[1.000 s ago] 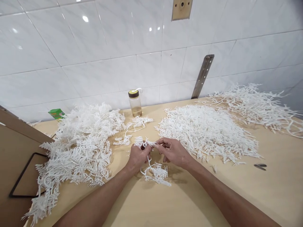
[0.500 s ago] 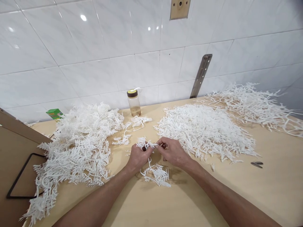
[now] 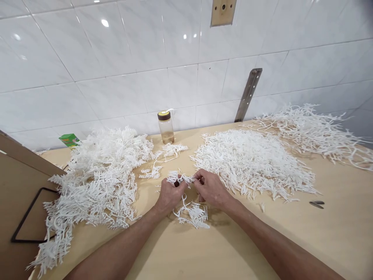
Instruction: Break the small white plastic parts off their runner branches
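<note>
My left hand point(image 3: 171, 196) is closed around a white branched plastic piece point(image 3: 174, 177), whose thin prongs fan out above the fingers. At the piece's right end, my right hand point(image 3: 212, 188) pinches the prong tips between thumb and forefinger. Another white branched strand point(image 3: 196, 214) hangs or lies just below the hands; whether it joins the held piece I cannot tell. A few loose white sprigs point(image 3: 151, 172) lie on the table beyond my left hand. The fingertips of the right hand are partly hidden.
Tangled white pieces form a big heap point(image 3: 101, 182) at left, beside a brown box point(image 3: 26, 202). Short sprigs make a pile point(image 3: 253, 161) at right, with bare branches point(image 3: 317, 130) behind. A bottle point(image 3: 166, 128), a green carton point(image 3: 69, 140) and a small dark metal object point(image 3: 316, 204) stand or lie around.
The view has shifted very slightly. Both hands keep nearly the same grip, with the held piece's right-hand prongs a little more spread beside my right fingertips.
</note>
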`<state>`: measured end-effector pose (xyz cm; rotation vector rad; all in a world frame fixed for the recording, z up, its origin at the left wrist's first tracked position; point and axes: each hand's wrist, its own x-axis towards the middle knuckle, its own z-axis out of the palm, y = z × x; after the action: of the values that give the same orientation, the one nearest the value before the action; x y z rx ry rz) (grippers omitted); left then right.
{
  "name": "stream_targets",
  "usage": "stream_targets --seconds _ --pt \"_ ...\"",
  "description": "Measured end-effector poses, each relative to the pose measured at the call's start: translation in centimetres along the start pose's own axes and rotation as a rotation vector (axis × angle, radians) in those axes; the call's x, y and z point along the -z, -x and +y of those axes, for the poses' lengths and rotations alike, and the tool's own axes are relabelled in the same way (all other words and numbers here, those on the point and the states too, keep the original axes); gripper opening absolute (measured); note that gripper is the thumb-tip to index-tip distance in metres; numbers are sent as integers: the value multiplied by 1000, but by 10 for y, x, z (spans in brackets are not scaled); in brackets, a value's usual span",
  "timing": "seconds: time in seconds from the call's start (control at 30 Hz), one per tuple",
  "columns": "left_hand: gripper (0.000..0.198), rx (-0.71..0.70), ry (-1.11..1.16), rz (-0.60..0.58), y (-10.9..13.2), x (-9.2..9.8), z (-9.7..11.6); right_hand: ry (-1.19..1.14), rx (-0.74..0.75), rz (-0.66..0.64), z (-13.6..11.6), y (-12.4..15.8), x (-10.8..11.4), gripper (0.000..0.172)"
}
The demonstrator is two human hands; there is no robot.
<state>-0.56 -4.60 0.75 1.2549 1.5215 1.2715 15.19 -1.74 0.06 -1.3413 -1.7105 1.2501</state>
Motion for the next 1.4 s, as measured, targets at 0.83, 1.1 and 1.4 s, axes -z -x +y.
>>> stream_targets --seconds 0.83,1.1,1.4 --pt "16 -37 113 -19 1 -1 -9 -58 -124 87 3 -5 -1 1" --pt "22 -32 27 -103 -1 0 -5 -29 -16 262 8 -10 16 12" --pt "27 -39 -59 -183 -1 2 -5 -28 70 -115 -1 -2 19 41"
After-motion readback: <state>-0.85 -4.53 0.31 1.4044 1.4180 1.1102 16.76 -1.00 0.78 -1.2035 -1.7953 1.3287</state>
